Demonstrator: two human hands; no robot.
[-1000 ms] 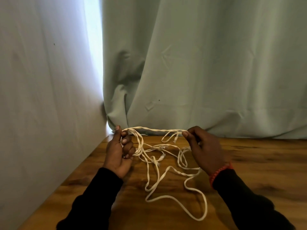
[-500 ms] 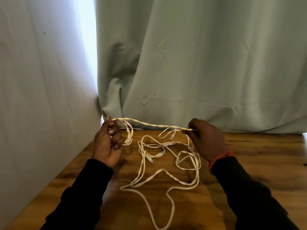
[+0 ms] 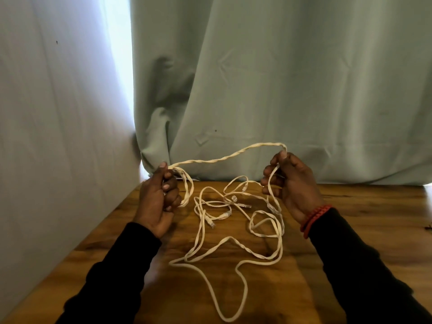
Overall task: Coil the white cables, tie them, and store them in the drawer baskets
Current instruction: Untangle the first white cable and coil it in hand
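We see white cables (image 3: 233, 244) in loose mess on tabletop (image 3: 350, 230), between and below our hands. One twisted stretch runs side to side, left hand to right hand, hanging in air above tabletop. Left hand (image 3: 159, 202) curled tight round small coil. Right hand (image 3: 289, 183) pinches cable at top. Hands well apart. Mess lies closer to right hand. We guess coiling just started.

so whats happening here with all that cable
A person is sorting out white cables on a wooden table. The left hand grips a small bunch of loops, and the right hand pinches a twisted stretch that spans between the hands above the table. The rest lies loose and tangled on the tabletop, connector ends showing. Nothing is tied yet, and no drawer or basket is in view.
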